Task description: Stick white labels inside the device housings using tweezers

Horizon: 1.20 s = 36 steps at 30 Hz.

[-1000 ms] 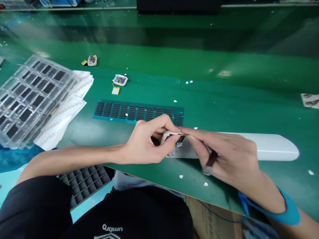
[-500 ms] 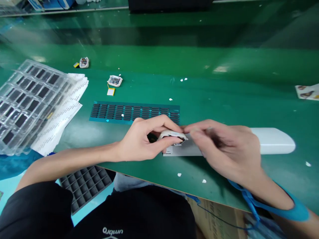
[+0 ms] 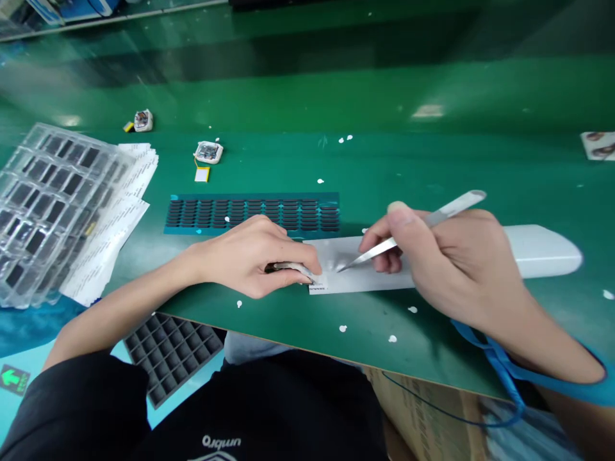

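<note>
My left hand (image 3: 262, 256) is closed on a small white-rimmed device (image 3: 295, 267), tilted on edge and mostly covered by the fingers, at the left end of a white sheet (image 3: 355, 282). In my right hand (image 3: 446, 262) is a pair of metal tweezers (image 3: 454, 208), held like a pen, its tip pointing down-left over the sheet. Behind the hands lies a blue strip (image 3: 252, 214) with rows of small dark pieces. Two more opened white devices, one at the back left (image 3: 143, 120) and one nearer (image 3: 209, 152), lie beside small yellow-edged cells.
Stacked clear trays (image 3: 43, 211) with dark pieces rest on printed papers (image 3: 127, 224) at the left. A dark grid tray (image 3: 173, 352) is below the table's front edge. Small white bits dot the green table (image 3: 456, 173). A blue strap with a cord circles my right wrist.
My left hand has moved left and lower with the device. My right hand has drawn away from it, and the tweezers now show clearly. The view has shifted slightly.
</note>
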{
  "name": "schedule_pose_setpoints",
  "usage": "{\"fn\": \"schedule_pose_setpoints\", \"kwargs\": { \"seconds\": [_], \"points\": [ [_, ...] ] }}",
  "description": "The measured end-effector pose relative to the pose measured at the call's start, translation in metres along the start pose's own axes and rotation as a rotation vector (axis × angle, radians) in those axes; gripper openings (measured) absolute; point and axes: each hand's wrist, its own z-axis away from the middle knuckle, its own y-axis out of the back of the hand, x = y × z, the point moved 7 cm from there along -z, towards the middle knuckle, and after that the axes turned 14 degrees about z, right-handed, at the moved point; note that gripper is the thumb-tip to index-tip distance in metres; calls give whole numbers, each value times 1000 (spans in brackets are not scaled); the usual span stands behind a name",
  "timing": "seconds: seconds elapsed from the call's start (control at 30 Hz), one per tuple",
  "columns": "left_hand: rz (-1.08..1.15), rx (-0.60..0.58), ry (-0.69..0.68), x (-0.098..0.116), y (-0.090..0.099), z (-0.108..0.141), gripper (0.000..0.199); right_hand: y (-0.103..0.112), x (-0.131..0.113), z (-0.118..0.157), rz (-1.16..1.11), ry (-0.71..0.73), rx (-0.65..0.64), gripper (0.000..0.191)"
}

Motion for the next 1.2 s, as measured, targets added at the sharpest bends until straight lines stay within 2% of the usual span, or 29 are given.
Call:
{"fn": "schedule_pose_setpoints", "kwargs": {
  "seconds": [0.17,0.3,0.5,0.63,0.8,0.9,1.0,1.1,1.2],
  "points": [
    [-31,-60,103,-13,-7,0,26,-9,2,-1,-20,40,-50,62],
    [-75,-89,110,-13,-8,-1,28,-17,7,-2,-74,24,-92,59],
    [-151,-93,-68,-1,-13,-2,22,-24,14,-4,-239,-135,-143,67],
    [-174,-119,-44,-4,-17,-1,22,-33,18,-6,-350,-180,-275,62],
    [-229,-136,-55,-1,-17,0,24,-40,34,-7,-520,-334,-346,58],
    [-279,-129,-113,4,-18,1,26,-37,39,-8,-594,-388,-286,57],
    [-185,35,-120,9,-9,0,18,-24,34,-10,-628,-357,-118,53],
    [51,299,42,5,4,0,11,-6,23,-7,-632,-294,94,48],
    [380,427,237,-5,3,1,14,2,14,2,-549,-296,217,46]
  ]
}}
